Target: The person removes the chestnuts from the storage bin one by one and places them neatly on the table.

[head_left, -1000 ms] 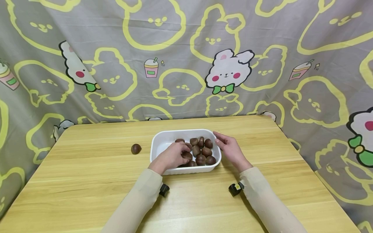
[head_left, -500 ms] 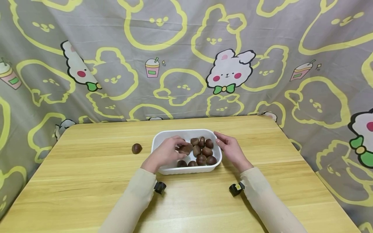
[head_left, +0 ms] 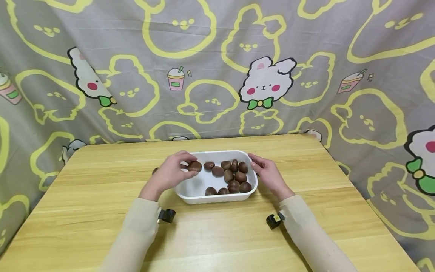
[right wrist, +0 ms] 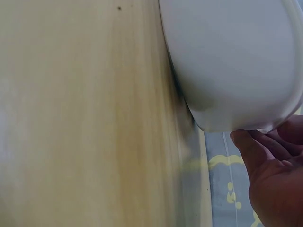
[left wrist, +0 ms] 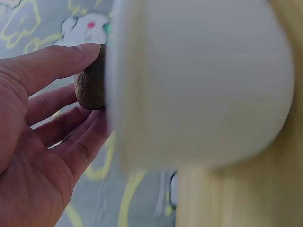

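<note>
My left hand (head_left: pixel 168 172) pinches a brown chestnut (head_left: pixel 195 166) between thumb and fingers, at the left end of a white tray (head_left: pixel 190 198). In the left wrist view the thumb lies on top of this chestnut, its far side hidden by the tray wall. Several more chestnuts (head_left: pixel 228 176) fill the right half of the tray and run along its near wall. On the other side, my right hand (head_left: pixel 270 175) rests its fingertips against the outside of the tray's right end; the right wrist view has them right at the wall and rim.
A single chestnut (head_left: pixel 155 170) lies on the wooden table (head_left: pixel 217 234) left of the tray, mostly hidden behind my left hand. A grey curtain (head_left: pixel 210 45) with yellow cartoon outlines hangs behind and beside the table.
My left hand has picked a chestnut from among the others and moved it left to the tray's left end. The right hand and the tray stay in place.
</note>
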`<state>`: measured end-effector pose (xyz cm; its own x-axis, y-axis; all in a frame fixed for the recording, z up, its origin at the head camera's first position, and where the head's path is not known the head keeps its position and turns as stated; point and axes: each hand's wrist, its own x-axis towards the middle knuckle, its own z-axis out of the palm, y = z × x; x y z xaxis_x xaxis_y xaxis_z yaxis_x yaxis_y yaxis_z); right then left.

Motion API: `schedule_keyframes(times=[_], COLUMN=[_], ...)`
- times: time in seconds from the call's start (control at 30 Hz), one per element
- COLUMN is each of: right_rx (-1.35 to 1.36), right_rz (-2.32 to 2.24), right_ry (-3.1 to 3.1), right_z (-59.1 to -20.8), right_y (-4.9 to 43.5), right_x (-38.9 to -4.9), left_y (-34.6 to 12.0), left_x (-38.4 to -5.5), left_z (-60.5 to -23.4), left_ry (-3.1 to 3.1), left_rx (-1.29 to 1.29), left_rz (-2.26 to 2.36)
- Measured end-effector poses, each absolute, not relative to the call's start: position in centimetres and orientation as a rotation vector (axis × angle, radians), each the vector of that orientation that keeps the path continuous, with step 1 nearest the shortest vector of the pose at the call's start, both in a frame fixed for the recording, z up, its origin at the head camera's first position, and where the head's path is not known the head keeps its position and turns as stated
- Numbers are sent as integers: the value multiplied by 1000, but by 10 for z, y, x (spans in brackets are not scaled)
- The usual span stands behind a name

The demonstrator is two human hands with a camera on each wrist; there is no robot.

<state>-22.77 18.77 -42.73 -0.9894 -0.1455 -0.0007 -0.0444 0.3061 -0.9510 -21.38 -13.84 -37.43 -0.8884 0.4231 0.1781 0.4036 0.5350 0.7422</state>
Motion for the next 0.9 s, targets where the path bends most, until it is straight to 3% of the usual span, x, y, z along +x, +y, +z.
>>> schedule_keyframes(times=[0.9], right_rx=[-176], right_rz=[-1791], right_ry=[2458], right_z=[-427], right_y=[189], right_x=[-228], left_y=[-231], left_x=[-202], left_z=[-374], left_ry=[2911], left_rx=[345], left_rz=[1286])
